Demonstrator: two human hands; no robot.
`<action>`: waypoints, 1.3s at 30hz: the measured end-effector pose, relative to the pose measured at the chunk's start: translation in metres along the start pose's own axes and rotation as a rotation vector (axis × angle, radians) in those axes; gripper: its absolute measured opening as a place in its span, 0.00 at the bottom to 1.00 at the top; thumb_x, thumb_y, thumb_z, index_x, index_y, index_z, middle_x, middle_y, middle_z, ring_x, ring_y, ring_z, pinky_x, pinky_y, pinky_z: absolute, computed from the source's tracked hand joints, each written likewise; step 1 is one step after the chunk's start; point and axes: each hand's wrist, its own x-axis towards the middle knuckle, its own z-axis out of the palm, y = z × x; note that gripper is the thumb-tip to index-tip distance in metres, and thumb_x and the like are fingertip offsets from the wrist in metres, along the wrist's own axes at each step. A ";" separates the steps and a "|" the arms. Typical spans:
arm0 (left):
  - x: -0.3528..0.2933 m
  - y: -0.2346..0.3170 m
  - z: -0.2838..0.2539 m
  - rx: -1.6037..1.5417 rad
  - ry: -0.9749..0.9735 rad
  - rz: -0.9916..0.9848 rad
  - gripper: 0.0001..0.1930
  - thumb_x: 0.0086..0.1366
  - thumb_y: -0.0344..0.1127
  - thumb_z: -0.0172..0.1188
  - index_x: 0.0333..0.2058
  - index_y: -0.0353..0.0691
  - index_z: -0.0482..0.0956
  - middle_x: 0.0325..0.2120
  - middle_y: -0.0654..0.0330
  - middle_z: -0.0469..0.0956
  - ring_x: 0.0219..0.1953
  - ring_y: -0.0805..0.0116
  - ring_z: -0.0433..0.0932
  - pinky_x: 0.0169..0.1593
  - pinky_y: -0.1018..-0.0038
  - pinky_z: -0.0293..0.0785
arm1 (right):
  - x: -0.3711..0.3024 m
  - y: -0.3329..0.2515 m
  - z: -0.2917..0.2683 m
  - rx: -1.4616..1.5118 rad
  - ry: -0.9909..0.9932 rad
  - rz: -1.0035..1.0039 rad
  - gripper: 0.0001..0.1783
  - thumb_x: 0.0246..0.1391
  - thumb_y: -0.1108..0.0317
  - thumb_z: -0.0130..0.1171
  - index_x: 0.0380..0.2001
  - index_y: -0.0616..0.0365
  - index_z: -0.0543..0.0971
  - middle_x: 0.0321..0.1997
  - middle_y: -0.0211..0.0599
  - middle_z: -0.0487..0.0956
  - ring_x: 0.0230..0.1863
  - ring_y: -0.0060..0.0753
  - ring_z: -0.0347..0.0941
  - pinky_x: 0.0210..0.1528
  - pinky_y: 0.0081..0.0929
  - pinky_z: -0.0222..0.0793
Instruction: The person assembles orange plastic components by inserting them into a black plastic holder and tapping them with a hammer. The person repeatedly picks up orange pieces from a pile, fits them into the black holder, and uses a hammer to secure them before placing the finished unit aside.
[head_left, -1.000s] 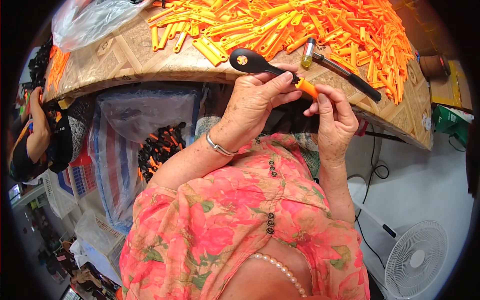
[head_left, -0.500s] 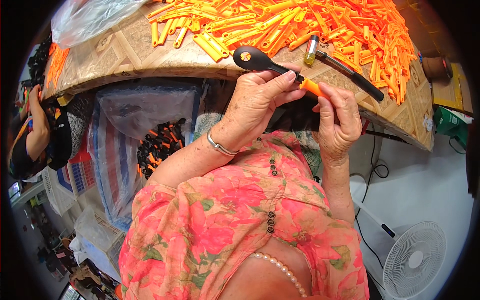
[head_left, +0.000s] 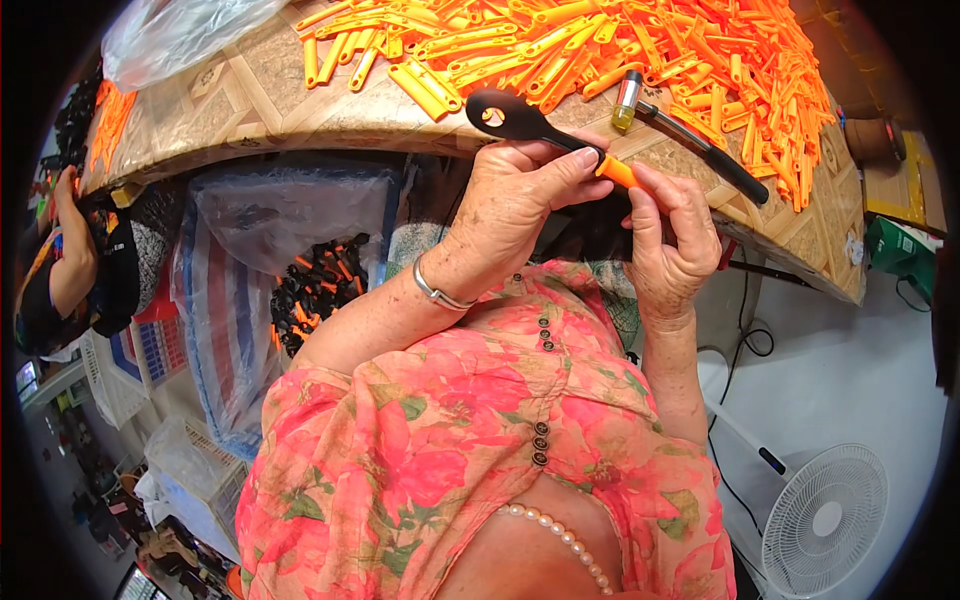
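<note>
My left hand point(head_left: 510, 205) grips the neck of a black spoon-shaped utensil point(head_left: 505, 115), its wide end with a cut-out hole pointing up and left. My right hand point(head_left: 678, 235) pinches the far end of an orange plastic handle point(head_left: 618, 172) between thumb and fingers. The handle's near end meets the utensil's black stem beside my left thumb; how deep the stem sits inside is hidden. Both hands are in front of the table edge, above my lap. Behind them, a hammer point(head_left: 700, 140) with a black grip and a clear yellowish face lies on the table.
A large heap of orange handles point(head_left: 560, 45) covers the far side of the patterned table point(head_left: 215, 110). Left of my lap, a plastic-lined striped bag point(head_left: 230, 310) holds black-and-orange pieces. Another person's arm point(head_left: 75, 245) shows at far left. A white fan point(head_left: 825, 520) stands lower right.
The orange handle has come up against the black stem, covering the short dark stretch that showed between it and my left fingers. My right hand has shifted slightly left.
</note>
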 end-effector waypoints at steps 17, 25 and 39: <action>-0.001 -0.005 -0.003 0.324 -0.142 0.139 0.13 0.63 0.24 0.62 0.47 0.32 0.79 0.37 0.57 0.82 0.39 0.72 0.81 0.47 0.77 0.79 | -0.001 -0.009 -0.006 0.218 -0.130 0.325 0.07 0.56 0.73 0.64 0.38 0.61 0.80 0.31 0.31 0.82 0.27 0.16 0.75 0.27 0.16 0.70; -0.003 -0.005 -0.003 0.400 -0.195 0.235 0.12 0.60 0.23 0.65 0.44 0.33 0.80 0.39 0.61 0.79 0.42 0.75 0.79 0.47 0.78 0.77 | -0.001 -0.008 -0.006 0.161 -0.144 0.223 0.06 0.54 0.72 0.65 0.34 0.61 0.79 0.27 0.31 0.80 0.27 0.19 0.74 0.31 0.20 0.70; 0.011 0.020 -0.012 0.792 -0.695 0.451 0.16 0.60 0.28 0.63 0.48 0.34 0.79 0.39 0.56 0.78 0.47 0.66 0.76 0.50 0.71 0.72 | 0.016 -0.022 -0.034 0.524 -0.410 0.469 0.04 0.57 0.77 0.59 0.28 0.62 0.76 0.25 0.27 0.77 0.22 0.12 0.69 0.23 0.12 0.64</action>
